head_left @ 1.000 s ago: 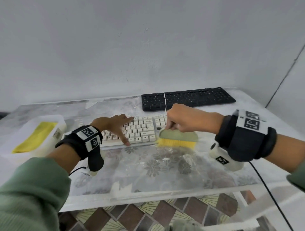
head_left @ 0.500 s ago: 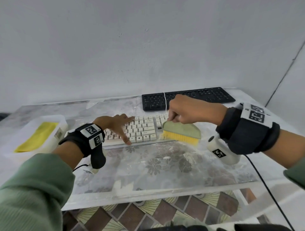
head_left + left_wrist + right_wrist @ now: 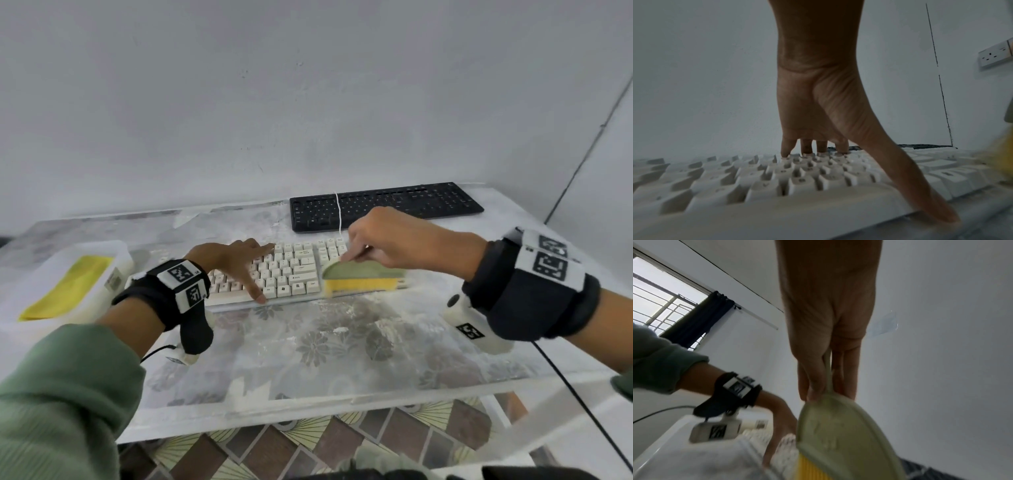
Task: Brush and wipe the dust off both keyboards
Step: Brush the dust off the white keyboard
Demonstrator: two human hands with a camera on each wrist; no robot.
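Note:
A white keyboard lies in the middle of the table, and a black keyboard sits behind it near the wall. My left hand rests spread on the white keyboard's left half, fingertips on the keys and thumb at the front edge. My right hand grips the handle of a pale green brush with yellow bristles. The bristles rest on the right end of the white keyboard. In the right wrist view the brush hangs below my fingers. Both keyboards show in the left wrist view, white near, black far.
A white tub holding a yellow cloth stands at the table's left. White dust is scattered on the flowered table cover in front of the keyboard. A thin white cord crosses the black keyboard. The table's front edge is near me.
The brush first moved away from me up onto the keyboard's right end and tilted, and has since shifted slightly right and levelled. My left hand stays pressed on the keys.

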